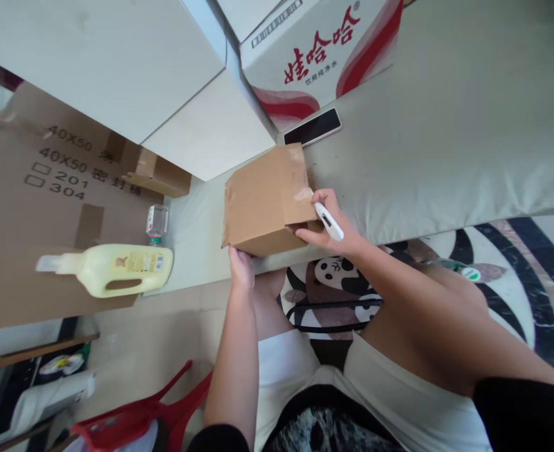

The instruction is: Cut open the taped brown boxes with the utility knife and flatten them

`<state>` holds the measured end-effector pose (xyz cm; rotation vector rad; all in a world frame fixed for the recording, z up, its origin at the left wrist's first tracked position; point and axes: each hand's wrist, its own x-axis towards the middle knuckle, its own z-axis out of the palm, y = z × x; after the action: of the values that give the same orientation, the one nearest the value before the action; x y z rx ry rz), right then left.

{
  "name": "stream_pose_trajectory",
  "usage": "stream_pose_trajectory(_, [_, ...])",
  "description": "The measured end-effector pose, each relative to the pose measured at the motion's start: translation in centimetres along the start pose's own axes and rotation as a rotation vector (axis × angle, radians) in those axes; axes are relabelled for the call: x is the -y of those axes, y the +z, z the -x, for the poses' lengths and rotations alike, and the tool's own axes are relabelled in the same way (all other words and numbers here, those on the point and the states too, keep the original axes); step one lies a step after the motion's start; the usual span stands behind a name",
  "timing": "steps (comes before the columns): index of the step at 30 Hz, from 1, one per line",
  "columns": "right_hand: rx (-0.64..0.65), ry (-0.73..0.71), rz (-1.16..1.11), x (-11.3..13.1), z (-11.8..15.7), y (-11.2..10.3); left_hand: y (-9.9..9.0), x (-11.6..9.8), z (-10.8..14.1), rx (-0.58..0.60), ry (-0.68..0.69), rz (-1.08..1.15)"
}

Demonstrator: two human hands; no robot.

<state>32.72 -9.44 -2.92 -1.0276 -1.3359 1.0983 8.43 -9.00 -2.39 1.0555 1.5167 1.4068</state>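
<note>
A small brown cardboard box point(262, 194) sits on the pale green covered surface in front of me, with tape at its right end. My left hand point(241, 269) grips the box at its near left corner, and its fingers are partly hidden underneath. At the right end, my right hand point(332, 226) holds a white box cutter point(328, 221) with a dark slot in its handle. Its thumb and fingers lie against the box's taped edge, where a flap stands slightly apart. No blade can be made out.
Behind the box stand a white cabinet point(211, 119) and a red-and-white carton point(324, 63); a phone-like dark slab point(313, 127) lies before them. At left are a yellow detergent bottle point(121, 270), a clear bottle point(157, 223) and a large cardboard sheet point(36, 232). A red chair point(164, 411) is below.
</note>
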Motion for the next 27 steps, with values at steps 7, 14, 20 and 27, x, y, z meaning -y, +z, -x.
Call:
stream_pose_trajectory(7, [-0.059, 0.036, 0.041, 0.1, -0.5, -0.2, 0.3, 0.5, -0.3, -0.075, -0.046, 0.067])
stream_pose_trajectory(14, [-0.167, 0.131, -0.073, 0.7, -0.8, -0.5, -0.3, -0.8, -0.1, -0.279, 0.204, 0.193])
stream_pose_trajectory(20, [-0.353, 0.109, -0.094, 0.9, -0.9, -0.9, -1.9, -1.6, 1.6, -0.118, 0.018, 0.154])
stream_pose_trajectory(27, [-0.424, 0.107, -0.102, 0.8, -1.2, -1.7, 0.0, -0.9, 1.3, -0.072, -0.025, -0.089])
